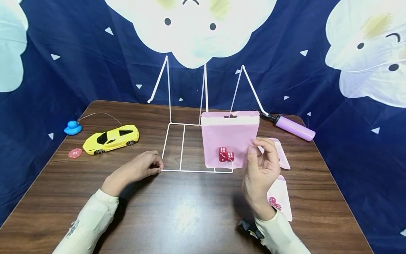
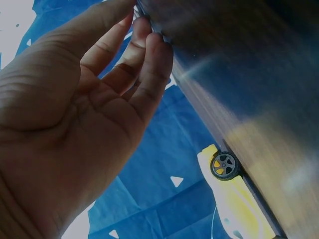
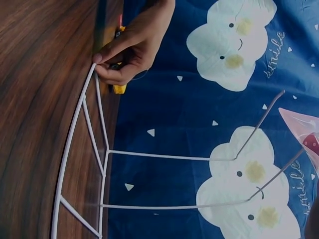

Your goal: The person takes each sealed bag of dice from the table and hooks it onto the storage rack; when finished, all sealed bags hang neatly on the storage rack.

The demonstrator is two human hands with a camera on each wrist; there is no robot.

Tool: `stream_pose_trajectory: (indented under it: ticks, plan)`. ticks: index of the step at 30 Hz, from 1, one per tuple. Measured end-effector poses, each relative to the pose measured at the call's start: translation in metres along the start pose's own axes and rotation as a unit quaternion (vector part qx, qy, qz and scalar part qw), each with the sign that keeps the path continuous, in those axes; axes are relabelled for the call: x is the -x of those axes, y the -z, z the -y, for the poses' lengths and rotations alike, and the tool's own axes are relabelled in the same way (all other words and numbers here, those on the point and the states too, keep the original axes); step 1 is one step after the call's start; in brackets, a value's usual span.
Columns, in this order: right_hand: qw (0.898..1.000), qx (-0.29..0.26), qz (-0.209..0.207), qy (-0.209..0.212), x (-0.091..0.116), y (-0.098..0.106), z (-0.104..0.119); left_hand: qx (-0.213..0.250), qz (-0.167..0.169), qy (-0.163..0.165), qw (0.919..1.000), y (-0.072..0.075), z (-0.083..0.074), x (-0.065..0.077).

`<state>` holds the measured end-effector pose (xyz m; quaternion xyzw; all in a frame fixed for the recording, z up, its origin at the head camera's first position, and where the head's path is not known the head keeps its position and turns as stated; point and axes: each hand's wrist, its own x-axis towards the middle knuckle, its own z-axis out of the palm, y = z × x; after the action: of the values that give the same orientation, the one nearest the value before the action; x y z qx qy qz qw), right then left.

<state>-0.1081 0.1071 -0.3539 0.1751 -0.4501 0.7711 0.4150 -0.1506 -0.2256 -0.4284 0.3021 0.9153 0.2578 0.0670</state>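
Note:
A white wire display rack [image 1: 182, 148] with long upright prongs stands on the table. At its front left corner, the left hand [image 1: 141, 167] pinches the wire between thumb and fingertips; the right wrist view also shows this left hand [image 3: 134, 47] there. The right hand [image 1: 261, 169] pinches the right edge of a pink pouch [image 1: 229, 132], held upright before the rack. Red dice [image 1: 224, 154] with white pips show through its front, and a hang hole is cut near its top. In the right wrist view the pouch [image 3: 299, 127] is partly cut off, close to a prong tip.
Two more pink pouches lie at the right; the nearer pouch [image 1: 282, 208] holds red dice. Behind them is a purple hand pump [image 1: 295, 128]. A yellow toy car [image 1: 111, 139], a blue rubber duck [image 1: 73, 128] and a red poker chip [image 1: 75, 153] are at the left.

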Motion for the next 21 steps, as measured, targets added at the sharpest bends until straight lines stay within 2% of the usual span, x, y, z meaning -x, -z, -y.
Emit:
stream_pose_trajectory:
  ticks: [12, 21]
  plan:
    - [1.0, 0.001, 0.021, -0.016, 0.009, -0.009, 0.004, -0.005, 0.003, 0.006, 1.0, -0.004, -0.001, 0.005]
    - [0.999, -0.023, 0.038, -0.022, 0.01, -0.017, -0.001, -0.013, -0.006, 0.002, 0.9999, -0.001, -0.002, 0.004]
